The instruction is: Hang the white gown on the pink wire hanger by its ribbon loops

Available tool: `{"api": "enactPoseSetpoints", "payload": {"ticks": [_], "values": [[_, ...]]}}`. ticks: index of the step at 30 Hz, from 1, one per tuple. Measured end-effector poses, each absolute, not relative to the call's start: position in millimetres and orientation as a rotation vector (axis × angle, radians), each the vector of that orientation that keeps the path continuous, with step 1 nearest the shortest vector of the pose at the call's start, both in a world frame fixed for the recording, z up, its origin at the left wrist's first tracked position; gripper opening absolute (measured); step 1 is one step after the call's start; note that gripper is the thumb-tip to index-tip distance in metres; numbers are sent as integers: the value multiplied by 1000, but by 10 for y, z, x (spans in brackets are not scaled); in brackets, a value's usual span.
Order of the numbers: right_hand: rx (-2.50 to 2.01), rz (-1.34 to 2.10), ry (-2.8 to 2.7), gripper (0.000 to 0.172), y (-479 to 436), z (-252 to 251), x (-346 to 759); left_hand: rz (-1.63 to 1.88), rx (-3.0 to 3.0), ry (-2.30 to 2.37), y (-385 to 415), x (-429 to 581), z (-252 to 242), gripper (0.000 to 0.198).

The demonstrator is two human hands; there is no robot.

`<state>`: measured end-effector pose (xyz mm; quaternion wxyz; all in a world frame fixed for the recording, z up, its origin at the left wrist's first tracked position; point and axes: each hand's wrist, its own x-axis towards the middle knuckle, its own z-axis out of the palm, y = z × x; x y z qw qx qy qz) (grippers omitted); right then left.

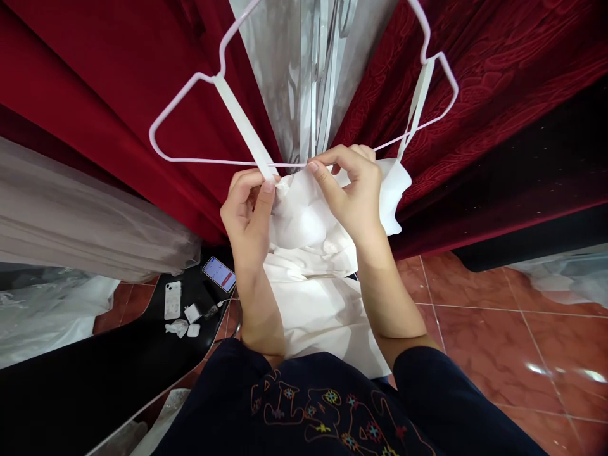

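A white dress (313, 310) hangs by its straps from a pale pink hanger (204, 159), draping down in front of me. My left hand (249, 215) pinches the base of the left strap (244, 126) where it meets the top edge of the dress. With thumb and forefinger together, my right hand (354, 187) grips the dress's upper edge near the middle, just at the hanger's lower bar. The right strap (418, 104) loops over the hanger's other shoulder, apart from both hands.
Red curtains or gowns (109, 95) hang on both sides, with shiny grey-white fabric (285, 69) between. At left, a black surface (142, 354) bears a lit phone (219, 274), a white phone (173, 300), a charger (192, 313) and small white items. Red tiles (475, 329) cover the floor.
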<state>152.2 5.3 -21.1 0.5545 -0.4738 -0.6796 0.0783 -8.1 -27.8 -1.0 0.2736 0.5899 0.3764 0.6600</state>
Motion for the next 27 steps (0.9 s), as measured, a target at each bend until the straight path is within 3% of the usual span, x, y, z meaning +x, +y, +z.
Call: {"api": "enactPoseSetpoints", "payload": {"ticks": [7,12,15,20,23,27], "values": [[-1140,148,-1609,30,71,-198,1677,1779,1175,847,-391,-174,260,15],[-1144,156,-1614,30,71,-183,1667,1691,1043,545,-206,-571,541,41],[-1156,144,-1614,28,74,-191,1622,1894,1034,617,-166,-662,537,49],[-1138,153,-1623,31,101,-204,1611,2179,1093,894,-258,-596,246,39],[-1154,155,-1637,35,112,-204,1635,2065,1168,1043,-247,-518,76,31],[-1164,162,-1638,37,96,-194,1637,1722,1227,830,-147,-322,-1,31]]}}
